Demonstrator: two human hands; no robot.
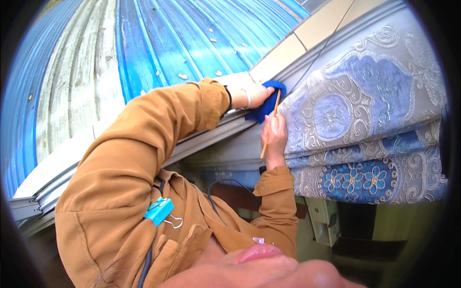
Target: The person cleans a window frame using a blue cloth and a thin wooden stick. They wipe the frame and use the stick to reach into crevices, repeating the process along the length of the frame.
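Observation:
My left hand (256, 95) reaches across the window frame, its fingers gripping a dark blue cloth (267, 107) against the frame's track. A bracelet circles that wrist. In my right hand (275, 134) is a thin wooden stick (264, 148), probably a chopstick. Its upper end lies against the blue cloth, close to my left fingers; the lower end sticks out below my right hand. The metal window track (209, 141) runs diagonally beneath my left forearm. The part of the track under the cloth is hidden.
An embroidered blue and silver curtain (331, 118) hangs right beside my right hand. Outside lies a blue corrugated metal roof (169, 39), next to a tiled ledge (282, 54). A blue binder clip (160, 210) sits on my jacket near a dark cable (212, 192). A thin cord crosses the frame.

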